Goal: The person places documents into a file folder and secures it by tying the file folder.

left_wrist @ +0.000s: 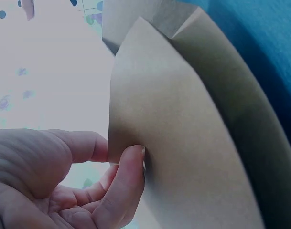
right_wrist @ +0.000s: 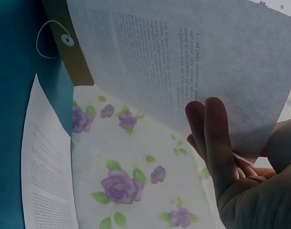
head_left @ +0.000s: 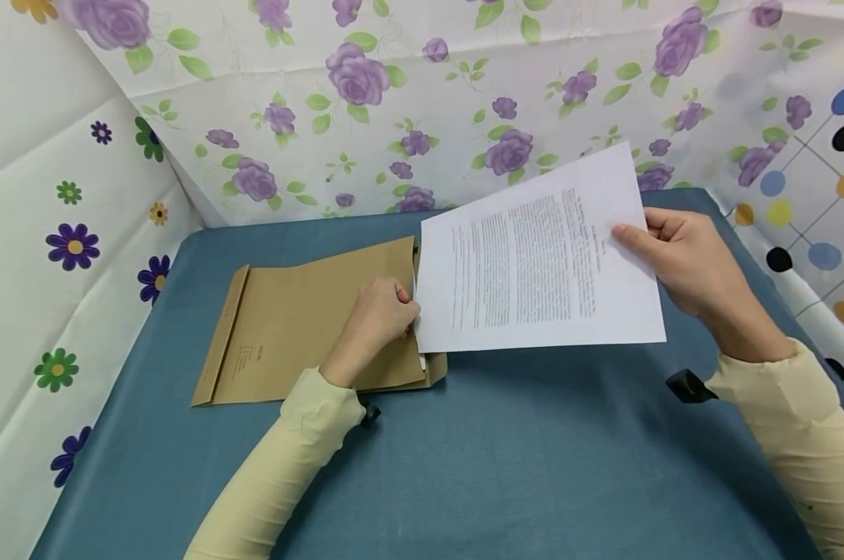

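Note:
A brown paper document envelope lies on the table in the head view, its mouth toward the right. My left hand pinches the edge of that mouth between thumb and fingers; the left wrist view shows the lifted front panel parted from the layer behind it. My right hand grips the far right side of a white printed sheet, thumb on top and fingers beneath. The sheet is tilted above the table, its left edge right at the envelope's mouth. A string-and-button closure shows on the flap in the right wrist view.
Another printed sheet lies on the blue cloth in the right wrist view. The blue-covered table is bordered by a flowered curtain at the back and patterned cloths at both sides. A dark wrist device sits by the right cuff.

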Demonstrator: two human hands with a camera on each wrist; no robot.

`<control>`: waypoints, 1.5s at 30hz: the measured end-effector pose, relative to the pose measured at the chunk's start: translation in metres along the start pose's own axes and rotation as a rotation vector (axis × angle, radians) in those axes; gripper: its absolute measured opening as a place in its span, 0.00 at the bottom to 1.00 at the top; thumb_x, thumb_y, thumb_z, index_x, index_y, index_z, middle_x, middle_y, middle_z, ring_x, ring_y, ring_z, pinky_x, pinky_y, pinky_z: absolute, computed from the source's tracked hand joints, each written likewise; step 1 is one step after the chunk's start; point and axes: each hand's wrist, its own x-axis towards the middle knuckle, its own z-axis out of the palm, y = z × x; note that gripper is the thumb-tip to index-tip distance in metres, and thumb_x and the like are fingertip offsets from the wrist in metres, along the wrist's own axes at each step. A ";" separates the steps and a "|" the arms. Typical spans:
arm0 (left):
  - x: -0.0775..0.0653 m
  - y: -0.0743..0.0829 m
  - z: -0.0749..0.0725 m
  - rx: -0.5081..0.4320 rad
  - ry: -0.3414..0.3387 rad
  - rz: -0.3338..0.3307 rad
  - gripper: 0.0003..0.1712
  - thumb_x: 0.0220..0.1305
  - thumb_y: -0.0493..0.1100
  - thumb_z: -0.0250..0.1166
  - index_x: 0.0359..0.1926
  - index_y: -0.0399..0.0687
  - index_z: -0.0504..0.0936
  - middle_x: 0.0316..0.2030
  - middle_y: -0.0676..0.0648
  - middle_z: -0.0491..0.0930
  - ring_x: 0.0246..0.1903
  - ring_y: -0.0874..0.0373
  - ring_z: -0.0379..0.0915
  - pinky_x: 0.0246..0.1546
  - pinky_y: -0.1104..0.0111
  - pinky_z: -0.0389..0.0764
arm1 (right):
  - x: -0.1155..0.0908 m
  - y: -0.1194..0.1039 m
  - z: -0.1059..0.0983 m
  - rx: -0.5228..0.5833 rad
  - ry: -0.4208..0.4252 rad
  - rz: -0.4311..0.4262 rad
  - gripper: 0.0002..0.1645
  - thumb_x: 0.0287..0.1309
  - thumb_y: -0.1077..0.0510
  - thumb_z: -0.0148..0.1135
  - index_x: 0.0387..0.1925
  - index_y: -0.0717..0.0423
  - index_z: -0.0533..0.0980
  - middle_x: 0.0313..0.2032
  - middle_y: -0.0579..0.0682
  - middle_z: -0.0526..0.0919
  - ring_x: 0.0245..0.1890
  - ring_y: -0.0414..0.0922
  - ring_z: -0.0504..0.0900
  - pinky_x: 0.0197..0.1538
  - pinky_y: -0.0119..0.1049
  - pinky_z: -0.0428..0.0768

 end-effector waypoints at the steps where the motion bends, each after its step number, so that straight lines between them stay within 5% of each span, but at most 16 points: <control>1: 0.000 0.000 0.000 0.001 0.000 -0.001 0.03 0.65 0.37 0.61 0.34 0.40 0.79 0.27 0.43 0.82 0.20 0.53 0.78 0.22 0.68 0.72 | -0.001 -0.001 0.001 -0.012 -0.003 0.003 0.33 0.72 0.45 0.61 0.65 0.65 0.76 0.41 0.38 0.89 0.31 0.45 0.90 0.26 0.40 0.85; 5: 0.000 0.000 0.001 0.000 0.005 -0.007 0.03 0.65 0.36 0.61 0.35 0.40 0.78 0.28 0.42 0.82 0.20 0.53 0.78 0.22 0.68 0.73 | -0.005 -0.005 0.002 -0.042 -0.036 0.017 0.32 0.72 0.44 0.60 0.65 0.64 0.76 0.41 0.39 0.89 0.30 0.46 0.90 0.21 0.38 0.81; 12: -0.001 0.001 0.001 -0.013 0.015 -0.010 0.03 0.65 0.36 0.61 0.35 0.39 0.78 0.33 0.41 0.80 0.20 0.53 0.79 0.22 0.68 0.74 | -0.008 -0.008 0.005 -0.025 -0.114 0.017 0.30 0.74 0.46 0.59 0.66 0.63 0.74 0.44 0.42 0.89 0.35 0.46 0.90 0.31 0.42 0.87; 22: -0.001 0.000 0.002 -0.005 0.022 -0.002 0.02 0.64 0.36 0.61 0.35 0.40 0.77 0.32 0.41 0.80 0.20 0.53 0.78 0.20 0.68 0.71 | -0.001 0.000 0.015 0.063 -0.129 0.004 0.30 0.75 0.50 0.58 0.67 0.67 0.72 0.45 0.42 0.89 0.37 0.44 0.90 0.32 0.40 0.87; 32: -0.003 0.001 0.000 0.008 0.034 0.011 0.03 0.65 0.36 0.61 0.35 0.40 0.76 0.33 0.41 0.79 0.19 0.53 0.76 0.20 0.68 0.69 | 0.010 0.015 0.050 0.110 -0.081 0.049 0.28 0.74 0.46 0.59 0.61 0.65 0.78 0.43 0.46 0.90 0.30 0.44 0.89 0.16 0.35 0.70; 40: -0.004 0.001 -0.001 0.009 0.035 0.029 0.03 0.65 0.36 0.61 0.36 0.40 0.76 0.32 0.41 0.80 0.19 0.53 0.76 0.21 0.67 0.70 | 0.020 0.030 0.086 0.209 -0.090 0.052 0.27 0.74 0.50 0.61 0.58 0.70 0.77 0.40 0.51 0.90 0.29 0.43 0.89 0.16 0.31 0.69; 45: -0.005 0.001 0.000 0.018 0.038 0.028 0.04 0.65 0.37 0.62 0.36 0.40 0.76 0.33 0.41 0.79 0.19 0.53 0.76 0.22 0.67 0.69 | 0.021 0.035 0.105 0.176 -0.133 0.043 0.26 0.74 0.48 0.61 0.56 0.67 0.79 0.42 0.57 0.89 0.29 0.44 0.89 0.19 0.33 0.75</control>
